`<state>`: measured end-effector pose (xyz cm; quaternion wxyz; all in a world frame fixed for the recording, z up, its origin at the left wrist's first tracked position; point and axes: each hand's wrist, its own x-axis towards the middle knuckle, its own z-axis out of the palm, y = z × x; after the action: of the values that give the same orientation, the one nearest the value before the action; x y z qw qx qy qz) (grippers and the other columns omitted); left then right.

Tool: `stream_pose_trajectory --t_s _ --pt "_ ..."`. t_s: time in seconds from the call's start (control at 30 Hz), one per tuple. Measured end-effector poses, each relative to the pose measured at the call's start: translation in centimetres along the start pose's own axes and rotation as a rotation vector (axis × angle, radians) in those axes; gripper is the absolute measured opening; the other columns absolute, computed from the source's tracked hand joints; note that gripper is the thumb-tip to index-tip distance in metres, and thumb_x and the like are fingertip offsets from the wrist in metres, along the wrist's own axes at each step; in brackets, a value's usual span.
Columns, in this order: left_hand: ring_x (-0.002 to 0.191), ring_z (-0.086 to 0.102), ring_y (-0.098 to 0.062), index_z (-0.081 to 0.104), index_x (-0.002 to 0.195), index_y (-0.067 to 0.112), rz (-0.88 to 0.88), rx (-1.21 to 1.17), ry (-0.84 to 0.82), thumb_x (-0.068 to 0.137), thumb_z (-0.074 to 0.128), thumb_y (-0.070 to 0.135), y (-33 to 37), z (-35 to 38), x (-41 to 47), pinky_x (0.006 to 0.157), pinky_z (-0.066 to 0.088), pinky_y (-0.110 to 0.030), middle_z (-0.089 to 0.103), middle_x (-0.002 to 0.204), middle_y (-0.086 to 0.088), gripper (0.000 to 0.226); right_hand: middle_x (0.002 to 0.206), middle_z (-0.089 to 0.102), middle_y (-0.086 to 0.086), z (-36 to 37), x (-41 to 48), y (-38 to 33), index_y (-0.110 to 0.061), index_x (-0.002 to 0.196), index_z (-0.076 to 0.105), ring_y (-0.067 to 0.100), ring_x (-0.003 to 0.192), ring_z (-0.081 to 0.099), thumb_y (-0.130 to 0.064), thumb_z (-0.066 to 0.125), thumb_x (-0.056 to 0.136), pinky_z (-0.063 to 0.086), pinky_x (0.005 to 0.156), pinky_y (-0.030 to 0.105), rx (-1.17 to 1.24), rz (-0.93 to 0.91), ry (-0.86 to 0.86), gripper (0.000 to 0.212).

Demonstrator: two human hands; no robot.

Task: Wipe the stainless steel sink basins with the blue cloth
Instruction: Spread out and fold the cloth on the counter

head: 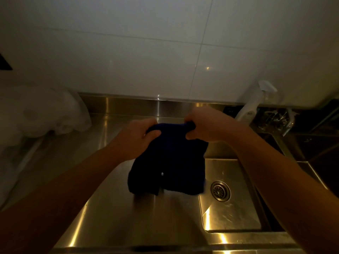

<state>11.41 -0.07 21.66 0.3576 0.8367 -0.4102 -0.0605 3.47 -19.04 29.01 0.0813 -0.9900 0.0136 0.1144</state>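
A dark blue cloth (pixel 170 158) hangs in the air above the steel counter, held up by its top edge. My left hand (pixel 136 137) grips its upper left corner and my right hand (pixel 207 125) grips its upper right corner. The cloth's lower edge hangs over the left rim of a stainless steel sink basin (pixel 233 213), whose round drain (pixel 220 191) shows just right of the cloth. A second, darker basin (pixel 315 147) lies further right.
A white spray bottle (pixel 251 107) stands at the back right by the tiled wall. A faucet (pixel 286 121) sits behind the right basin. A crumpled clear plastic bag (pixel 42 114) lies on the counter at the left. Bare steel counter (pixel 113 208) spreads in front.
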Motion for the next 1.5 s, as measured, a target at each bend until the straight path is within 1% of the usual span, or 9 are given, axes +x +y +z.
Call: stream_pose_trajectory --t_s 0.23,0.43,0.8,0.93,1.17,1.23,1.33,1.4,1.5 --pt "0.075 0.056 0.001 0.058 0.098 0.027 -0.164 0.034 -0.138 0.086 0.063 0.023 -3.1 1.1 -1.7 0.061 0.037 -0.011 0.058 0.085 0.013 0.014 0.079 0.057 -0.01 -2.5 -1.6 0.2 -0.017 0.097 0.069 0.003 0.074 0.054 -0.029 0.066 0.085 0.04 0.063 0.013 0.196 -0.121 0.192 0.017" --pt "0.092 0.062 -0.006 0.059 0.104 0.029 -0.267 -0.088 -0.25 0.089 0.061 0.026 -5.5 3.1 -4.0 0.084 0.05 -0.028 0.065 0.099 0.007 0.016 0.08 0.062 -0.011 -5.0 -2.5 0.6 -0.018 0.084 0.068 0.003 0.077 0.059 -0.022 0.075 0.077 0.044 0.065 0.013 0.269 -0.136 0.353 0.011" --pt "0.076 0.065 0.003 0.061 0.096 0.042 -0.254 0.023 -0.166 0.088 0.058 0.01 -5.0 -4.4 -4.2 0.066 0.049 -0.022 0.068 0.084 0.019 0.033 0.077 0.068 -0.003 -5.1 -5.7 6.3 -0.025 0.082 0.07 0.01 0.074 0.062 -0.028 0.066 0.083 0.048 0.072 0.025 0.196 -0.04 0.195 0.005" --pt "0.056 0.065 -0.015 0.061 0.081 0.035 -0.244 0.066 -0.156 0.087 0.057 0.002 -4.0 -6.8 -3.4 0.044 0.051 -0.023 0.064 0.066 -0.001 0.033 0.08 0.069 0.001 -3.8 -4.9 7.8 -0.021 0.088 0.072 0.013 0.076 0.062 -0.024 0.065 0.085 0.049 0.071 0.026 0.187 -0.02 0.13 0.008" --pt "0.055 0.059 -0.013 0.069 0.096 0.014 -0.022 0.409 0.064 0.083 0.063 0.016 -3.8 -11.3 0.5 0.053 0.046 -0.026 0.067 0.075 -0.011 0.014 0.084 0.067 0.003 -4.4 -2.9 8.7 -0.013 0.098 0.073 0.013 0.073 0.058 -0.018 0.068 0.084 0.042 0.068 0.025 0.099 -0.062 0.467 0.016" --pt "0.067 0.062 -0.022 0.068 0.099 0.02 0.051 0.438 0.128 0.088 0.052 0.026 -4.9 -12.5 0.5 0.064 0.051 -0.034 0.066 0.079 -0.006 0.021 0.079 0.062 -0.003 -4.8 -3.7 8.9 -0.013 0.1 0.072 0.002 0.069 0.054 -0.019 0.068 0.084 0.039 0.064 0.017 0.07 -0.12 0.545 0.018" --pt "0.075 0.064 -0.022 0.065 0.105 0.035 0.047 0.396 0.18 0.092 -0.006 0.044 -8.1 -11.4 -1.1 0.063 0.048 -0.025 0.065 0.087 0.007 0.073 0.078 0.057 -0.005 -3.3 -5.7 8.8 -0.011 0.098 0.072 -0.003 0.068 0.05 -0.019 0.067 0.081 0.034 0.061 0.014 0.011 -0.209 0.512 0.019" --pt "0.076 0.061 -0.019 0.064 0.108 0.024 -0.007 0.386 0.127 0.096 0.034 0.011 -9.4 -8.6 -3.8 0.064 0.041 -0.024 0.063 0.092 0.013 0.035 0.082 0.059 -0.003 -0.3 -7.1 8.6 -0.011 0.095 0.072 0.001 0.07 0.054 -0.022 0.062 0.079 0.037 0.061 0.013 0.035 -0.228 0.392 0.022" --pt "0.075 0.05 0.014 0.056 0.1 0.037 0.12 0.342 -0.207 0.08 0.049 0.038 -9.3 -3.1 -9.9 0.061 0.039 -0.007 0.044 0.09 0.043 0.021 0.103 0.062 -0.005 6.5 -8.5 8.1 -0.021 0.103 0.069 0.006 0.086 0.06 -0.027 0.054 0.083 0.054 0.069 0.024 0.083 -0.185 0.118 0.026"
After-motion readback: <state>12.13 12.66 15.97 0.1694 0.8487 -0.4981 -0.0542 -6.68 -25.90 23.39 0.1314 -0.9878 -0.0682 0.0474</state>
